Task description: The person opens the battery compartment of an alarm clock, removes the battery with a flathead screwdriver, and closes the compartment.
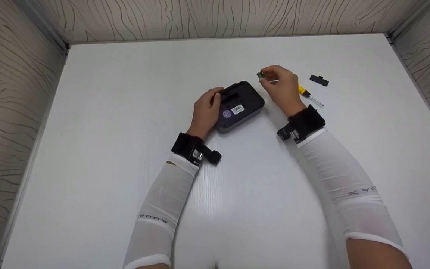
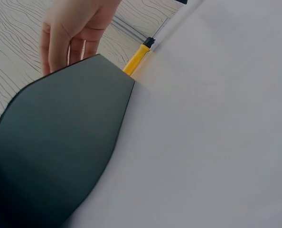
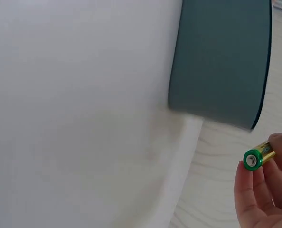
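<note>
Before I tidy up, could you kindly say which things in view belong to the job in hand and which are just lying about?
Likely in the job:
battery, pinched in the right hand
black device, held by the left hand

Lying about, though possibly related:
yellow-handled screwdriver
small black piece, perhaps a cover

I have two hands [image 1: 204, 110] [image 1: 283, 86], one battery [image 3: 258, 156] and one dark box [image 1: 248, 98]. I count one screwdriver [image 1: 305, 92], one black piece [image 1: 319, 80].
</note>
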Demonstrator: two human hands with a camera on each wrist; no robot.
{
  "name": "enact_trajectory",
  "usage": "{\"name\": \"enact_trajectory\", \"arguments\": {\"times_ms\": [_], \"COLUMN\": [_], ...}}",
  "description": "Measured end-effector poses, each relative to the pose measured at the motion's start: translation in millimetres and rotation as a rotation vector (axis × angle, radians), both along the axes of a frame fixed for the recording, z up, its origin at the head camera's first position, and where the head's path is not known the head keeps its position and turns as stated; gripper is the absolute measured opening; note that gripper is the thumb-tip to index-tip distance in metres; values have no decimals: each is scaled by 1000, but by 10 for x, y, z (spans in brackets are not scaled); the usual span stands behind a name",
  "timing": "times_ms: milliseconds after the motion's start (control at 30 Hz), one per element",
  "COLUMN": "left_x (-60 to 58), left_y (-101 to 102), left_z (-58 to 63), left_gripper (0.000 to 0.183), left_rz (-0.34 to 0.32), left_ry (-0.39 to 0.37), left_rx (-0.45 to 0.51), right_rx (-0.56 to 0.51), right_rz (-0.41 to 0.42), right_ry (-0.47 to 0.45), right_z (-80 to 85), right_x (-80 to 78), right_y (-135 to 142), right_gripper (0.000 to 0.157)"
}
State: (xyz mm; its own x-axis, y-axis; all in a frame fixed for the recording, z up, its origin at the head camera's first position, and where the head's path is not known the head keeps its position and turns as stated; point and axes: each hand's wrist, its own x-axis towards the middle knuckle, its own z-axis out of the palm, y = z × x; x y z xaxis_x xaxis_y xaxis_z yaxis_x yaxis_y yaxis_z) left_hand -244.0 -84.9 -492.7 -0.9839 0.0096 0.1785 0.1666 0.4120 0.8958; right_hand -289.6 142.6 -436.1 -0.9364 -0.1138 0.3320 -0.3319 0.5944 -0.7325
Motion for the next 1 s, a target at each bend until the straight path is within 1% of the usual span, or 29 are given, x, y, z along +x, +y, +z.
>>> {"name": "enact_trajectory", "arguments": {"times_ms": [200,367,600,767,833,1000], "left_x": [-40,-65,-108,-119,-119,-118], "left_y": [-104,-172,-230,-241,-242,-235], "left_z": [9,32,33,26,20,10], "left_gripper": [35,36,36,36,37,37], "left_rz": [-57,-102,-135,-168,-180,-193], "left_ry": [-34,-41,-38,-42,-49,-54], "left_rx": [-23,-39,-21,11,20,35], "right_rx": [69,99,131,160,176,208], "right_rz": [-61,-135,-255,-344,-371,-419], "right_ry": [-23,-48,-138,-171,-178,-235], "right_z": [-8,2,44,32,15,-23], "right_x": [-141,-198,-232,-247,-233,-172], "right_y": [283,608,1076,1414,1534,1751], "right_gripper": [22,22,27,29,30,32]}}
